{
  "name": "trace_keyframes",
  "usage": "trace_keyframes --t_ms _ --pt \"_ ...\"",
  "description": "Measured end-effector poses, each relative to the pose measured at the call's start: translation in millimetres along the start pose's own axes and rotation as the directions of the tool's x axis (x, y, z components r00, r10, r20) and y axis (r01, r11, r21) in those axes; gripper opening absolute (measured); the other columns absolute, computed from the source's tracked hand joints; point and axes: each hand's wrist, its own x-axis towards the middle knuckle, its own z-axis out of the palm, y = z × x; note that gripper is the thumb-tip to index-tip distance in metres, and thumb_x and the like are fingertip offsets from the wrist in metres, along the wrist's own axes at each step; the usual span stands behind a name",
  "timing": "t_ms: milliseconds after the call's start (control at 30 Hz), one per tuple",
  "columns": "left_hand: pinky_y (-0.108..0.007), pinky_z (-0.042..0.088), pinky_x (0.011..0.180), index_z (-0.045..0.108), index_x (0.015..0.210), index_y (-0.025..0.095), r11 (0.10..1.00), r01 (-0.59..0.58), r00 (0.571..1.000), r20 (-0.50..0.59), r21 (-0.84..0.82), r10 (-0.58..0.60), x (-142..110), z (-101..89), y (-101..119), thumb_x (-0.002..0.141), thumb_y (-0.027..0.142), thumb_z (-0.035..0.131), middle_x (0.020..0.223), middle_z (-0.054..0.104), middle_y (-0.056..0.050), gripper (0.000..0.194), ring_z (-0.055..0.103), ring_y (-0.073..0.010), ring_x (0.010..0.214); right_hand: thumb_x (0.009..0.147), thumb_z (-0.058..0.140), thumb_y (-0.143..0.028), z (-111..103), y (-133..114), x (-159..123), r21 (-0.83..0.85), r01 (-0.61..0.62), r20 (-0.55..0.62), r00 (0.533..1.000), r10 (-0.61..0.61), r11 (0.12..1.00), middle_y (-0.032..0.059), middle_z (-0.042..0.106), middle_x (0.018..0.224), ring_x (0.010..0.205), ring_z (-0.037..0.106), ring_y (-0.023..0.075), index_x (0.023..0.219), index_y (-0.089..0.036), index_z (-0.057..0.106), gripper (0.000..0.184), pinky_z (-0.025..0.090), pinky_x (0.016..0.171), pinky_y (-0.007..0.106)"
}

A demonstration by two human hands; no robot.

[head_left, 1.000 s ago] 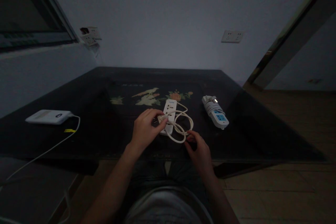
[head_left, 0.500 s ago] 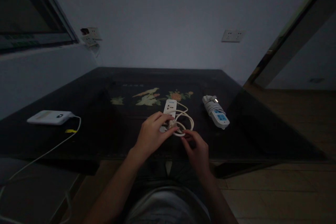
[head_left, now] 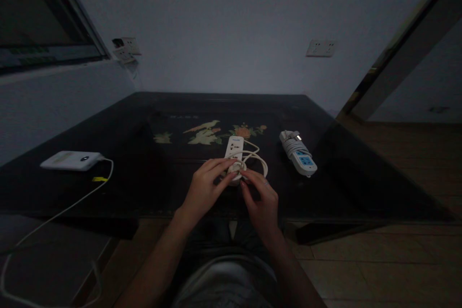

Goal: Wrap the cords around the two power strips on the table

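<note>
A white power strip (head_left: 233,147) lies near the front of the dark table (head_left: 162,106), its cream cord (head_left: 258,160) looped beside it. My left hand (head_left: 206,187) pinches the plug end of that cord over the strip's near end. My right hand (head_left: 260,199) meets it from the right, fingers curled and closed on the cord loop. Both hands hide the strip's near end.
A second strip with blue sockets (head_left: 299,152), cord wound round it, lies to the right. A white power bank (head_left: 71,160) with a white cable (head_left: 65,204) sits at the left. Painted birds and flowers (head_left: 209,132) decorate the tabletop. Wall sockets (head_left: 320,48) are behind; wood floor to the right.
Both hands have come together over the strip's near end. The left hand carried the plug rightward and the right hand moved left and up, gathering the cord into a smaller loop.
</note>
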Motion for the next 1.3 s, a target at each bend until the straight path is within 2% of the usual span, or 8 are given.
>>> trace_keyframes --t_ms 67,200,400,667,867,1000,1200,1300 --pt "-0.038 0.048 0.096 0.057 0.127 0.024 1.0 -0.014 0.999 0.029 0.02 0.014 -7 0.7 -5 0.091 0.027 0.054 0.12 0.064 -0.007 0.036 0.059 -0.0198 0.11 0.088 0.048 -0.011 1 -1 -1 -0.008 -0.001 0.012 1.0 0.001 1.0 0.0076 0.067 0.113 0.109 0.061 0.0201 0.113 -0.025 0.063 0.032 0.05 0.094 0.038" --pt "-0.042 0.046 0.099 0.042 0.139 0.027 0.995 -0.008 0.999 0.049 0.096 0.003 -19 6.2 -13 0.085 0.033 0.062 0.132 0.057 -0.009 0.058 0.054 -0.0234 0.119 0.089 0.045 -0.01 3 -4 -2 -0.007 0.035 0.021 0.999 -0.035 0.999 0.0078 0.066 0.117 0.111 0.06 0.0206 0.118 -0.025 0.061 0.037 0.049 0.096 0.04" --pt "-0.042 0.041 0.102 0.054 0.129 0.025 0.985 -0.082 0.996 0.036 0.153 0.078 -21 6.0 -17 0.092 0.024 0.052 0.124 0.065 -0.007 0.038 0.058 -0.0202 0.114 0.088 0.044 -0.008 7 -7 1 -0.006 0.117 0.079 0.99 -0.116 0.993 0.0071 0.065 0.118 0.114 0.059 0.0193 0.121 -0.025 0.057 0.039 0.047 0.099 0.038" --pt "-0.038 0.045 0.098 0.062 0.119 0.026 0.994 -0.07 0.998 0.013 0.086 0.069 -19 -0.2 -14 0.093 0.023 0.049 0.115 0.07 -0.004 0.029 0.062 -0.0181 0.108 0.082 0.057 -0.014 22 14 -6 -0.021 -0.034 0.1 0.994 0.036 0.999 0.0113 0.06 0.122 0.116 0.056 0.0233 0.122 -0.02 0.05 0.04 0.046 0.099 0.042" --pt "-0.035 0.049 0.091 0.066 0.111 0.023 0.996 -0.003 1.0 -0.013 0.091 0.004 -21 -1.0 -11 0.094 0.025 0.045 0.108 0.072 -0.006 0.027 0.065 -0.0196 0.102 0.079 0.057 -0.01 25 10 8 -0.12 0.056 0.13 0.991 -0.04 0.991 0.0102 0.065 0.106 0.107 0.055 0.0261 0.108 -0.02 0.059 0.031 0.047 0.093 0.044" --pt "-0.033 0.048 0.093 0.065 0.11 0.021 0.992 0.122 0.988 -0.089 -0.018 -0.123 -22 -1.3 -10 0.096 0.026 0.042 0.111 0.07 -0.006 0.028 0.063 -0.0186 0.104 0.077 0.053 -0.005 22 8 14 -0.134 0.073 0.158 0.986 -0.051 0.988 0.0075 0.067 0.099 0.101 0.057 0.0251 0.099 -0.022 0.063 0.03 0.048 0.09 0.042" --pt "-0.031 0.049 0.088 0.066 0.099 0.018 0.948 0.278 0.929 -0.206 -0.153 -0.306 -21 -10.0 -24 0.095 0.033 0.044 0.1 0.071 -0.006 0.027 0.064 -0.0188 0.097 0.076 0.047 -0.003 9 14 4 0.004 -0.021 0.085 0.996 0.02 1.0 0.0061 0.069 0.105 0.103 0.061 0.0217 0.097 -0.023 0.064 0.034 0.048 0.091 0.04" --pt "-0.034 0.048 0.091 0.065 0.094 0.018 0.955 0.248 0.949 -0.157 -0.165 -0.274 -27 -15.4 -34 0.092 0.033 0.049 0.1 0.07 -0.008 0.022 0.063 -0.0197 0.099 0.078 0.051 -0.006 -3 16 -2 0.13 -0.089 0.053 0.995 0.083 0.987 0.0065 0.068 0.108 0.104 0.061 0.0216 0.096 -0.023 0.063 0.028 0.048 0.091 0.04"
